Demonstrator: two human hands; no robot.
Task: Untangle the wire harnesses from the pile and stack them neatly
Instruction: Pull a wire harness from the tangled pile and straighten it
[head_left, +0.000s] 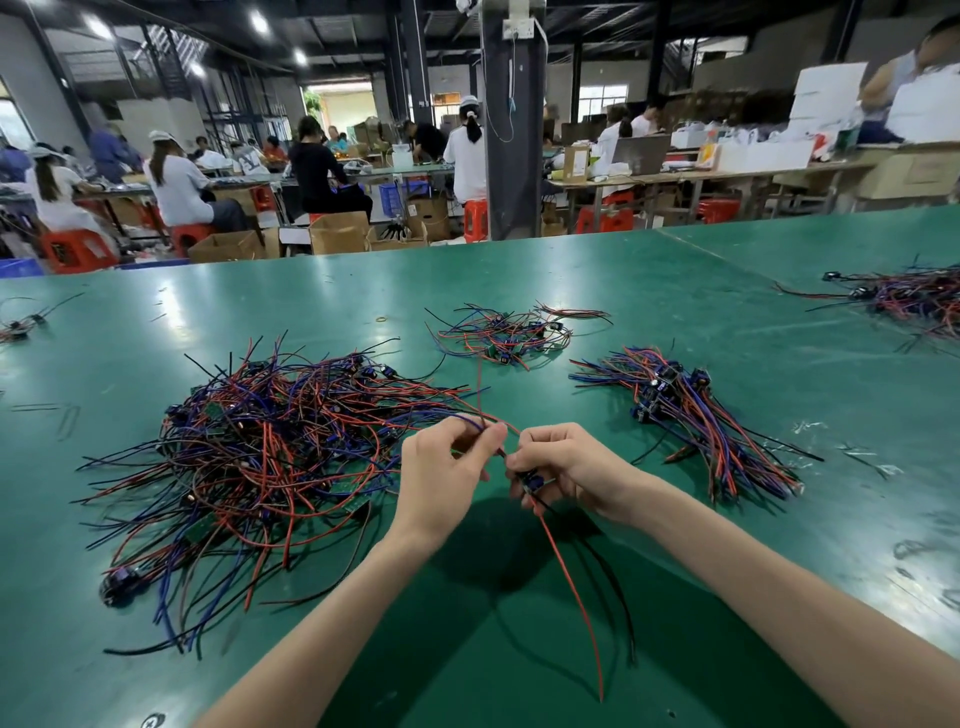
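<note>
At the lower centre of the frame, the person's left hand and right hand hold a single wire harness with a small blue component just above the green desk. The left fingers pinch its thin wires, which rise toward the upper centre. The right fingers curl round the blue component, from which a red and a black wire hang toward the bottom edge. A large tangled pile of red, blue and black wire harnesses lies just left of the hands. A straightened stack of harnesses lies to the right, a small loose cluster of harnesses lies above the hands, and another heap of wires sits at the right edge.
</note>
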